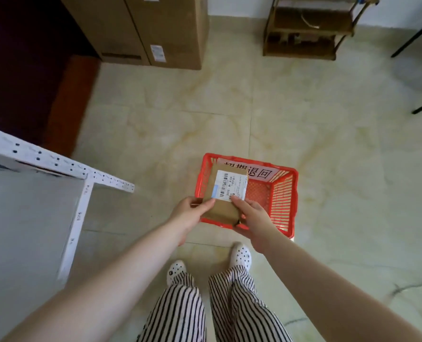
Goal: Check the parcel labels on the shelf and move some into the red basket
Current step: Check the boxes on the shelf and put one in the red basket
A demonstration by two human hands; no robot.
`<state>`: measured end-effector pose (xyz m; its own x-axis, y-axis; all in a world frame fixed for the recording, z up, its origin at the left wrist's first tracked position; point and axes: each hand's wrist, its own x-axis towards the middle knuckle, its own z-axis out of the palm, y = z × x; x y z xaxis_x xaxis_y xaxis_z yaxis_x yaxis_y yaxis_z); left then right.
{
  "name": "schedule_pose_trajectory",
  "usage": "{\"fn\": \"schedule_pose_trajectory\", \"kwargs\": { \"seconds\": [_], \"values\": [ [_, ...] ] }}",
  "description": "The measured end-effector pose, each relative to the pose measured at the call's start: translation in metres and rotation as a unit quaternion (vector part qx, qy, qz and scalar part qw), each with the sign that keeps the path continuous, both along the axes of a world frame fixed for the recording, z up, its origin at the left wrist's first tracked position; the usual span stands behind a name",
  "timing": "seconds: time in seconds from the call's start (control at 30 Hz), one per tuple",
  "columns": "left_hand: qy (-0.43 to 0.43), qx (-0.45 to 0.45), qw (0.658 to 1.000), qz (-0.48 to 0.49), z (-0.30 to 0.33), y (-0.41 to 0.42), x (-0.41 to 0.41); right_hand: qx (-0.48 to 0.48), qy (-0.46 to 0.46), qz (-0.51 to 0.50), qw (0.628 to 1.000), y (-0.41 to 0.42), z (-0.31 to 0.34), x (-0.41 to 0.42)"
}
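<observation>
Now both hands, left (pixel 191 213) and right (pixel 251 220), pinch the parcel (pixel 226 193) above the basket (pixel 282 193); an uneven release could tip it onto the rim.

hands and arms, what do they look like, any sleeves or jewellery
Both arms are bare up to the frame's edge, with no sleeve or glove in view. The left hand shows no ring or watch. The right hand has something small and dark with a gold glint at a finger, perhaps a ring; it is too small to tell. Neither wrist wears a watch or band.
</observation>
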<state>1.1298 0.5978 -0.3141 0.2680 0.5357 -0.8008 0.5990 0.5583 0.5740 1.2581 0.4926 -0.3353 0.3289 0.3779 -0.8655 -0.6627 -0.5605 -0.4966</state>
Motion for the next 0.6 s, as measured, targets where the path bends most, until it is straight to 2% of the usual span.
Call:
{"fn": "schedule_pose_trajectory", "kwargs": {
  "seconds": [0.17, 0.37, 0.6],
  "values": [
    [0.040, 0.011, 0.999, 0.000, -0.106, 0.003, 0.040, -0.005, -0.002, -0.002, 1.000, 0.012, -0.103, 0.028],
    [0.115, 0.021, 0.993, -0.001, -0.271, 0.014, 0.074, -0.033, -0.036, 0.026, 0.998, 0.032, -0.268, 0.049],
    [0.151, 0.071, 0.986, -0.016, -0.444, 0.043, 0.096, -0.002, -0.085, 0.053, 0.995, 0.073, -0.443, 0.053]
  ]
}}
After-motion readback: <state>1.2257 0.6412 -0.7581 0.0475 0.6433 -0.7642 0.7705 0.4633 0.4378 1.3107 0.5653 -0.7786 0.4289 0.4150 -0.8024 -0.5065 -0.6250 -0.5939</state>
